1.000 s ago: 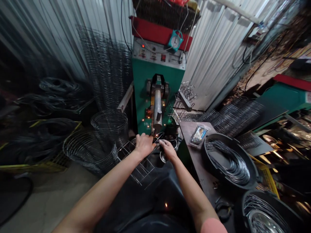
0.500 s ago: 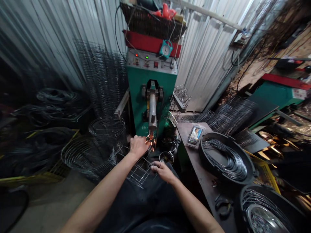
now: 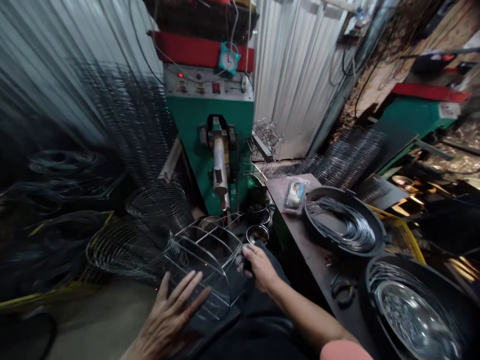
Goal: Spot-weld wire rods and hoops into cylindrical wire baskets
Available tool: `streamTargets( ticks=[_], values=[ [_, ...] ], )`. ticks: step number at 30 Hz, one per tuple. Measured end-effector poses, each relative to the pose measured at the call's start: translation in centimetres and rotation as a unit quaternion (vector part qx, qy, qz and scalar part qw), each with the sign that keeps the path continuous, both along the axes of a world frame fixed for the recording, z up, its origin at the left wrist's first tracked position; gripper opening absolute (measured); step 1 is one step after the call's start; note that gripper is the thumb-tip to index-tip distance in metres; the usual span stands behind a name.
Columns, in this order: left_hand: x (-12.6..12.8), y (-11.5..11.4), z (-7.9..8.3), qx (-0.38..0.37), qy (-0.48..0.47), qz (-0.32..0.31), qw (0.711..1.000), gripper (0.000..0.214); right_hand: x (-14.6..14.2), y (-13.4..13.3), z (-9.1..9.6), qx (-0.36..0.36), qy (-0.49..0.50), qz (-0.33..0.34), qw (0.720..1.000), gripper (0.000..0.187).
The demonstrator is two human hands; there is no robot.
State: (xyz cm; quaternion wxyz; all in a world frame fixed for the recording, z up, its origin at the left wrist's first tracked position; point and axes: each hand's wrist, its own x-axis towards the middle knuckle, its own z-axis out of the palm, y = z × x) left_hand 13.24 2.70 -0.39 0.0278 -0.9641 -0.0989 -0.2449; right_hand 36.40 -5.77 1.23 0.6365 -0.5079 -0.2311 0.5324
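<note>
A round wire frame [image 3: 204,242] of thin metal rings and cross rods is tilted over my lap, below the welding machine's metal arm [image 3: 220,170]. My right hand [image 3: 258,265] pinches the frame's right side between thumb and fingers. On the near left, my left hand [image 3: 174,307] is spread, fingers stretched out beside the frame; whether a fingertip touches a wire I cannot tell. The electrode tip [image 3: 225,202] stands just behind the frame's far edge. No sparks show at the tip; one tiny orange speck glows near the frame's middle.
Tall stacks of wire rings [image 3: 127,120] stand left of the green machine [image 3: 187,125], with wire baskets [image 3: 116,250] below them. At right, a bench [image 3: 300,235] carries a black tray of wire pieces [image 3: 341,220], pliers [image 3: 343,292] and a shiny metal bowl [image 3: 412,320].
My left hand has left the electrode, moved down towards me and opened. The frame has come up into fuller view in my right hand. The sparks and green light are gone; the view has shifted.
</note>
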Motion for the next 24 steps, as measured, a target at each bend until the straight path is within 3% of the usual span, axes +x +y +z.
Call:
streamTargets(
  ticks=[3, 7, 9, 11, 12, 14, 17, 18, 19, 21, 23, 24],
  values=[
    [-1.6, -1.4, -1.0, 0.016, 0.003, 0.001, 1.0, 0.056, 0.0, -0.3, 1.8, 0.001, 0.073, -0.002, 0.997, 0.032],
    [-1.0, -1.3, 0.3, 0.062, -0.013, -0.045, 0.997, 0.054, -0.6, -1.5, 3.3, 0.017, 0.078, 0.035, 0.996, 0.034],
    [-0.7, -1.3, 0.8, 0.046, -0.017, -0.087, 0.995, 0.05, 0.3, -2.7, 3.9, 0.032, 0.003, 0.064, 0.997, 0.037],
    [-0.6, -1.6, 0.8, -0.023, -0.056, -0.091, 0.994, 0.041, 3.0, -4.9, 4.5, 0.02, -0.152, 0.054, 0.987, 0.038],
    [-0.5, -1.8, 0.6, -0.083, -0.085, -0.071, 0.99, 0.034, 5.0, -6.5, 4.6, -0.006, -0.249, 0.024, 0.968, 0.037],
    [-0.2, -2.2, 0.0, -0.218, -0.145, 0.0, 0.965, 0.022, 10.1, -11.2, 4.3, -0.121, -0.426, -0.093, 0.892, 0.036],
    [0.8, -2.5, -0.6, -0.34, -0.198, 0.11, 0.912, 0.024, 18.0, -20.4, 1.7, -0.414, -0.513, -0.218, 0.719, 0.02],
    [1.3, -2.5, -0.6, -0.383, -0.215, 0.141, 0.887, 0.028, 20.3, -23.6, 0.3, -0.501, -0.506, -0.225, 0.665, 0.017],
    [1.9, -2.4, -0.5, -0.449, -0.238, 0.174, 0.844, 0.032, 22.2, -26.6, -1.4, -0.586, -0.471, -0.223, 0.621, 0.016],
    [3.1, -2.1, -0.1, -0.607, -0.294, 0.229, 0.702, 0.037, 25.0, -32.0, -5.1, -0.695, -0.391, -0.21, 0.566, 0.017],
    [4.2, -1.9, 0.2, -0.727, -0.345, 0.256, 0.535, 0.039, 26.6, -36.1, -8.5, -0.706, -0.371, -0.216, 0.563, 0.021],
    [4.7, -1.8, 0.3, -0.755, -0.363, 0.262, 0.479, 0.038, 27.0, -37.7, -9.9, -0.693, -0.369, -0.24, 0.571, 0.027]
  ],
)
